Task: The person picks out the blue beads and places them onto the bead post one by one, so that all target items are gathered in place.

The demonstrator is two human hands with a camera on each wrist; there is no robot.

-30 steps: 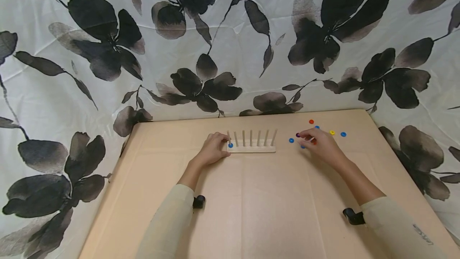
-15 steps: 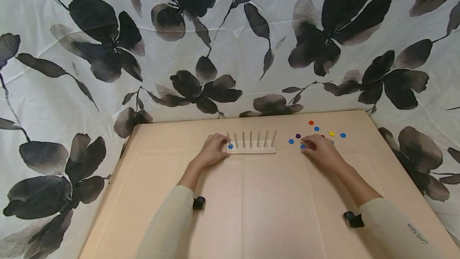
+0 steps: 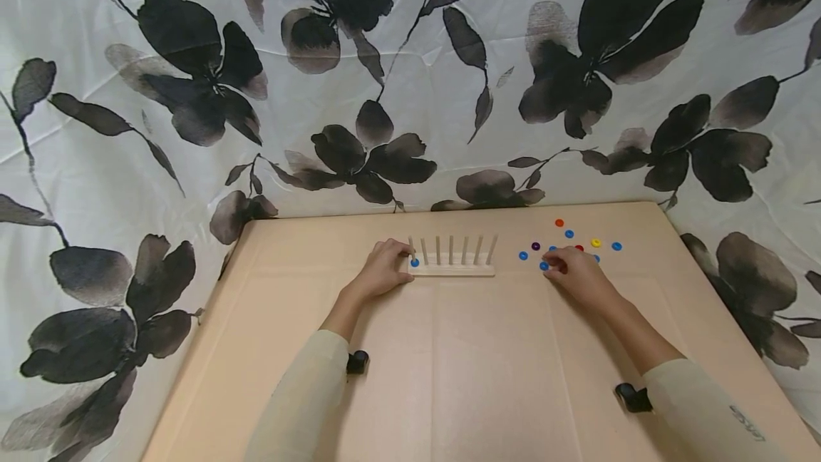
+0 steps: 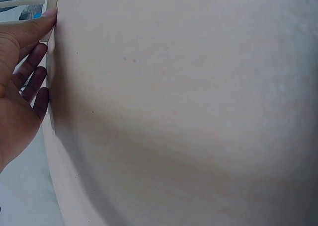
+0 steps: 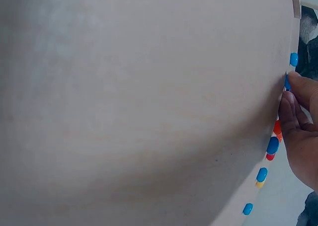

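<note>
Right fingers, moved from the purple ring, pinch a bright blue ring.

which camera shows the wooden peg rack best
Head view: nearly the whole wooden peg rack shows there, with its row of pegs. Each wrist view catches only a cropped piece at a top corner.
</note>
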